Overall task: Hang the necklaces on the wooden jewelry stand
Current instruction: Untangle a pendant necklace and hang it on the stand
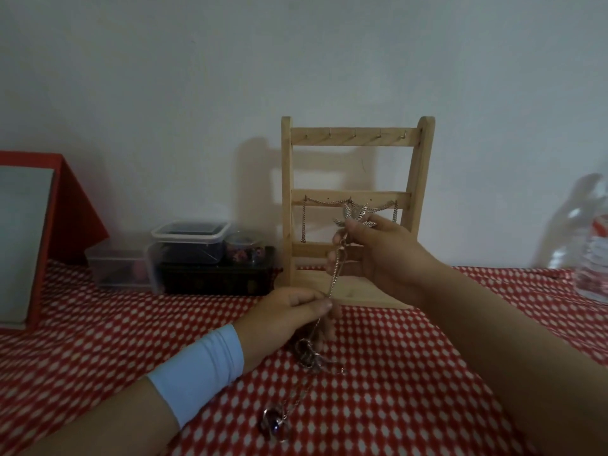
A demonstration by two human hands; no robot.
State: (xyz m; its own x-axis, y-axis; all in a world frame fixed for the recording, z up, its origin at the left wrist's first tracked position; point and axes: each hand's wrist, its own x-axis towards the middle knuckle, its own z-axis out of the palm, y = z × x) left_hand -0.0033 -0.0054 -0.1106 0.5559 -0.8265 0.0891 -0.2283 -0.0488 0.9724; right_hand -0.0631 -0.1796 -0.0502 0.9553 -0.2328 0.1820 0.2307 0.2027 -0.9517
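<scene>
The wooden jewelry stand [355, 139] is upright against the wall, with small hooks on its top and middle bars. A silver chain [320, 203] hangs draped along the middle bar. My right hand [378, 255] holds the leaf-shaped top part of a necklace [335, 274] in front of the middle bar. My left hand [292, 312] pinches the same chain lower down. The chain's tail lies bunched on the cloth [309, 355]. Another necklace with a round dark pendant [274, 422] lies near the front.
A red checked tablecloth [411, 373] covers the table. Clear plastic boxes [189, 240] on a dark box [217, 278] stand left of the stand. A red box with a grey panel [36, 232] is at far left. A clear plastic bottle [592, 245] stands at far right.
</scene>
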